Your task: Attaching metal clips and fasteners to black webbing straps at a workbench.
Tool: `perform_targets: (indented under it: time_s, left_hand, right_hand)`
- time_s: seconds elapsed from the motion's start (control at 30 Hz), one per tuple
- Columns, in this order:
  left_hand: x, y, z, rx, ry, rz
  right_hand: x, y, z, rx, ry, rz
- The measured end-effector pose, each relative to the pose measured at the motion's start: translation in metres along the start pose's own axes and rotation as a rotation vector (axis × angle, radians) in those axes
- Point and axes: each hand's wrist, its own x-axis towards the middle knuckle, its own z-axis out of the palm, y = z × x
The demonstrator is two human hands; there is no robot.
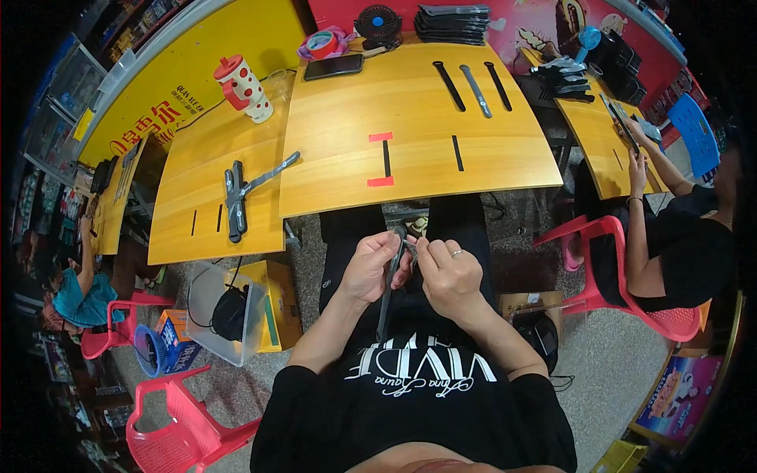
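Above my lap, just off the table's near edge, my left hand (pixel 374 264) is closed around a long dark grey strap (pixel 385 303). The strap hangs down toward my shirt, and its upper end shows past my fingers. My right hand (pixel 451 273), with a ring on one finger, is closed in a pinch right beside that upper end. What it pinches is too small to make out. On the wooden table, two dark straps (pixel 449 85) and one grey strap (pixel 475 91) lie side by side. Nearer me, a short black strip (pixel 386 160) lies between two red tape pieces (pixel 381 137).
A second table (pixel 177 189) at the left holds crossed grey straps (pixel 236 205) and a spotted tumbler (pixel 251 93). A phone (pixel 333 66), a fan (pixel 378 25) and stacked black packs (pixel 451 25) stand far back. A clear bin (pixel 225 315) and red chairs (pixel 185 426) flank me. Co-workers sit both sides.
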Motion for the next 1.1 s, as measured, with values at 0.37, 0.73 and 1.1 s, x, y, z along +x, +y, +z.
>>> perform_targets:
  time_s: [0.37, 0.73, 1.1]
  left_hand:
    - [-0.012, 0.005, 0.007, 0.280, 0.106, 0.183]
    - [-0.034, 0.008, 0.005, 0.377, 0.162, 0.378]
    - [-0.057, 0.042, -0.009, 0.744, 0.080, 0.061]
  right_hand:
    - [0.022, -0.001, -0.002, -0.176, 0.024, -0.333]
    - [0.023, -0.007, 0.033, 0.113, 0.167, -0.393]
    - [0.064, 0.008, 0.006, -0.069, -0.093, -0.938]
